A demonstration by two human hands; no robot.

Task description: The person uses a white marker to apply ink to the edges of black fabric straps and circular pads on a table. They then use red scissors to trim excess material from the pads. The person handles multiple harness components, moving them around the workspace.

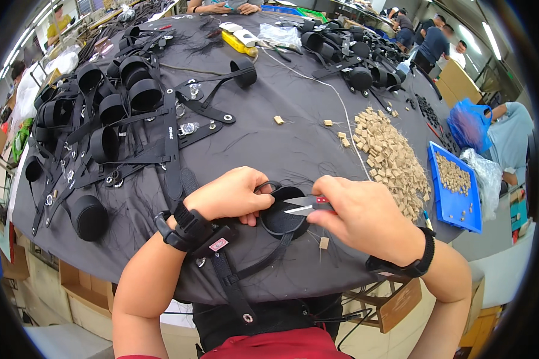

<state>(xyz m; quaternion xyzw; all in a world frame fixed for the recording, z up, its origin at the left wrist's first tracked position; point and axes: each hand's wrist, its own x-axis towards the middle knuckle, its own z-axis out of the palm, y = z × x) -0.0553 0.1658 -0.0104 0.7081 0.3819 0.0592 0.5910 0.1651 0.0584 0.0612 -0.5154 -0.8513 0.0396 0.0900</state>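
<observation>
Both hands busy: my left hand (230, 196) grips the black strap cuff (283, 216), right hand (365, 218) clenches thread snips (307, 205) (blades at cuff).

Small red-white label (218, 244) noted on strap, near edge; clear plastic bag (279, 35) at far side of surface (293, 137).

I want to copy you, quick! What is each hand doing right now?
Left hand: closed, gripping the black strap loop.
Right hand: closed, holding small thread snips, blades pointing at the loop.
</observation>
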